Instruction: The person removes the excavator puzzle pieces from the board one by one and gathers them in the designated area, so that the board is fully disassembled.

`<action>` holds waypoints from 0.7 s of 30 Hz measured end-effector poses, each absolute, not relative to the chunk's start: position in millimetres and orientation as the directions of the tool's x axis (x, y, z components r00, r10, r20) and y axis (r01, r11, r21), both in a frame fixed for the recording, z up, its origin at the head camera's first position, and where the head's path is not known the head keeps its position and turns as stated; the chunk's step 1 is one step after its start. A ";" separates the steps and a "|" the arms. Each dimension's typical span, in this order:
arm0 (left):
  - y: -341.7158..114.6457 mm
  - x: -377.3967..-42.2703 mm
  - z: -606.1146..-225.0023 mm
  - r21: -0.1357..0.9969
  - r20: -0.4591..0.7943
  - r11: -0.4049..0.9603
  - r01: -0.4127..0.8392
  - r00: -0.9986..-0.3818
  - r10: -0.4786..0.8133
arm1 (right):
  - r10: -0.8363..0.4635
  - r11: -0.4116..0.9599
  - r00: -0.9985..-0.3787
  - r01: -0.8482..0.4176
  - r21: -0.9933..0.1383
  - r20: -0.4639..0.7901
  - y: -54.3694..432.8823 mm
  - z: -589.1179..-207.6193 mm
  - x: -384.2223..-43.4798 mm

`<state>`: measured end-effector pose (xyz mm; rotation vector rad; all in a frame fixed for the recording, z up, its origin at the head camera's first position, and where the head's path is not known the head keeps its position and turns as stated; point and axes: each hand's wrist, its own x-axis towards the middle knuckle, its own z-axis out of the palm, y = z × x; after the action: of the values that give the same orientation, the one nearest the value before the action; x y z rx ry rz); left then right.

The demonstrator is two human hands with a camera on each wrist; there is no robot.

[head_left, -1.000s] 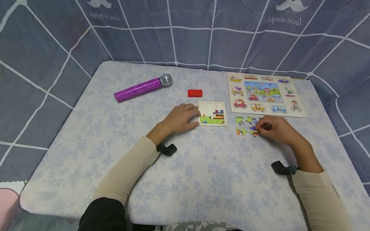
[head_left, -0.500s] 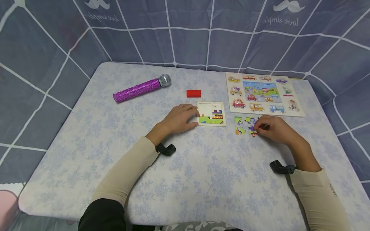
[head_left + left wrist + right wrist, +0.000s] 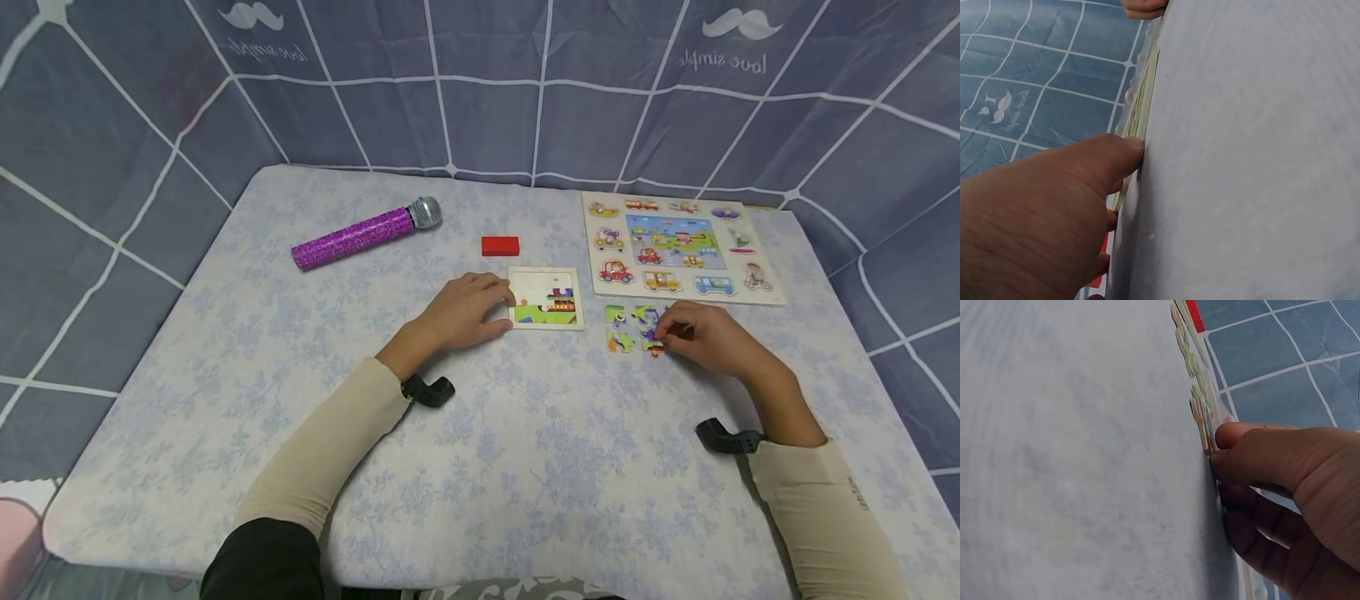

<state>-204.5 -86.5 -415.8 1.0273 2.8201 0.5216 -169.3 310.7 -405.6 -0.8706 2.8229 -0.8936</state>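
A small square puzzle frame (image 3: 543, 327) lies mid-table, a train and green ground filling its lower part. My left hand (image 3: 467, 312) rests against its left edge, thumb at the near corner and index finger farther up. In the left wrist view the thumb (image 3: 1119, 153) touches the frame's side. To the right lie several loose jigsaw pieces (image 3: 619, 329). With thumb and forefinger, my right hand (image 3: 708, 337) pinches the edge of a jigsaw piece (image 3: 649, 337) lying nearest it; the fingers partly cover that piece. The right wrist view shows this jigsaw piece (image 3: 1201, 422) at the fingertips.
Behind the right hand lies a large vehicle puzzle board (image 3: 667, 287). A red block (image 3: 500, 246) sits beyond the small frame. At the back left lies a glittery purple microphone (image 3: 360, 236). Grey-blue gridded curtains (image 3: 487, 125) enclose the table (image 3: 480, 467) at the back and sides.
The head view has drifted slightly, shifting everything a little left in the picture. Both hands keep their places at the frame and the jigsaw piece.
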 end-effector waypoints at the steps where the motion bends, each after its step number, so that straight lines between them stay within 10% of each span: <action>1: -86.6 -204.3 -415.8 0.349 0.027 0.714 0.607 -0.768 0.640 | -0.531 0.672 -0.840 -0.499 -0.548 0.113 310.5 -405.5 -169.2; 21: -87.0 -203.8 -417.4 0.345 0.043 0.708 0.616 -0.764 0.644 | -0.503 0.711 -0.863 -0.437 -0.552 0.035 308.2 -404.2 -167.9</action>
<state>-203.8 -87.0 -417.4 1.0449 2.8287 0.5269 -167.9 308.2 -404.2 -0.7712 2.7957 -0.8561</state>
